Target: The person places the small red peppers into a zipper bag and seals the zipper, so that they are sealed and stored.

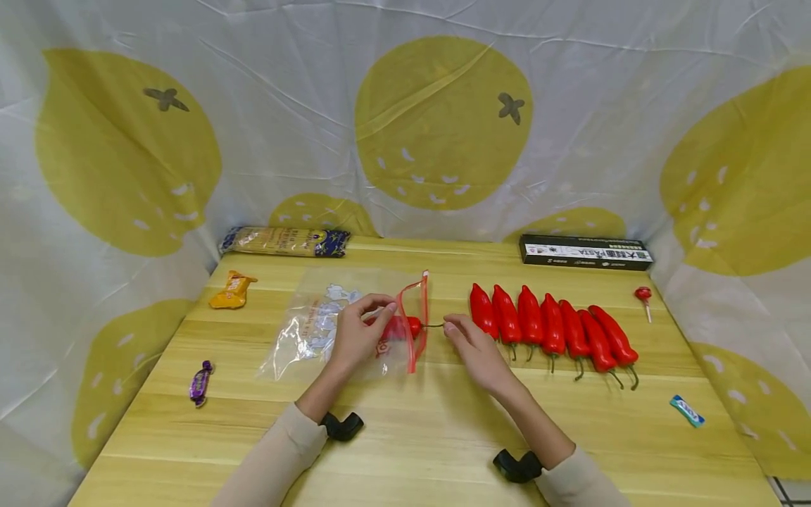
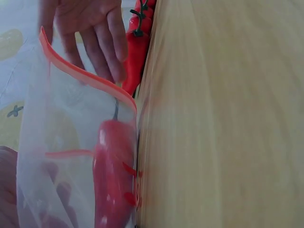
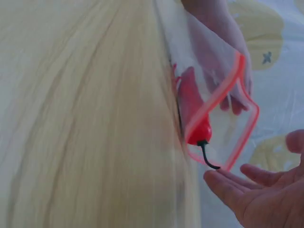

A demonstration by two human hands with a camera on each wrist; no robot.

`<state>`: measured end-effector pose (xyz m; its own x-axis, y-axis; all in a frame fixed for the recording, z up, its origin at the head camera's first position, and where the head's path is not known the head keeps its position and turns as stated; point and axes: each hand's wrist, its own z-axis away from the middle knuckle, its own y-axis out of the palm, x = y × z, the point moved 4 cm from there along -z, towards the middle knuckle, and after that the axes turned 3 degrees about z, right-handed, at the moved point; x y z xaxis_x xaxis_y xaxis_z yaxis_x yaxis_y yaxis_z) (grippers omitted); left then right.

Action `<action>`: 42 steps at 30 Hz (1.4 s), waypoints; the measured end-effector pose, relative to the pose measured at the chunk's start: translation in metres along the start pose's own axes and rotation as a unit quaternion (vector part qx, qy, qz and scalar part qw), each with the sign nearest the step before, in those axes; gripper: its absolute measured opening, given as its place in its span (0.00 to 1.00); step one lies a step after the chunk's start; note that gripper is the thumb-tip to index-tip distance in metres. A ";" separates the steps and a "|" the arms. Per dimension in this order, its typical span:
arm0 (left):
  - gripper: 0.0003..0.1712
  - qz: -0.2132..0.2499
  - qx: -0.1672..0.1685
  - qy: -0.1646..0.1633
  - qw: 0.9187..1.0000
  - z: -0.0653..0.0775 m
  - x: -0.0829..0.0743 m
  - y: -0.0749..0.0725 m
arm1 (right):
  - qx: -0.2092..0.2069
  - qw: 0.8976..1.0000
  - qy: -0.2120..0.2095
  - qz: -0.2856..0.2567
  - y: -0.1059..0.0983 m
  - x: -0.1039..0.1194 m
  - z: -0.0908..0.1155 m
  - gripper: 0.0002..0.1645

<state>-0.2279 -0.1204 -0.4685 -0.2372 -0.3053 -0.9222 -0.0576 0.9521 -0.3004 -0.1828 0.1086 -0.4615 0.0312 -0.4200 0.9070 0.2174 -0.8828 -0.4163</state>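
A clear zip bag (image 1: 298, 331) with a red-edged mouth lies on the table, its mouth facing right and held apart. One red chili pepper (image 2: 112, 166) is inside, its dark stem (image 3: 205, 155) pointing out through the opening. My left hand (image 1: 362, 331) pinches the bag's upper film near the mouth, above the pepper. Just outside the opening is my right hand (image 1: 475, 348), fingers extended and loose, with its fingertips right at the tip of the stem. Beyond that hand, several more red peppers (image 1: 531, 317) lie in a slanting row, stems toward me.
At the back are a noodle packet (image 1: 285, 241) on the left and a black pasta box (image 1: 586, 252) on the right. An orange-wrapped candy (image 1: 233, 290) and a purple one (image 1: 200, 384) lie left. A lollipop (image 1: 643, 294) and a small blue-green packet (image 1: 687, 410) lie right.
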 end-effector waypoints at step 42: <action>0.10 0.040 -0.012 -0.020 0.999 0.007 -0.033 -0.004 | -0.107 0.959 0.031 0.260 -0.054 -0.022 -0.016 0.29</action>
<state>-0.2134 -0.1147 -0.4384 -0.2033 -0.2291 -0.9519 -0.0640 0.9733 -0.2206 -0.2110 0.1617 -0.4601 0.0224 -0.8215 0.5698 -0.0169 -0.5702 -0.8213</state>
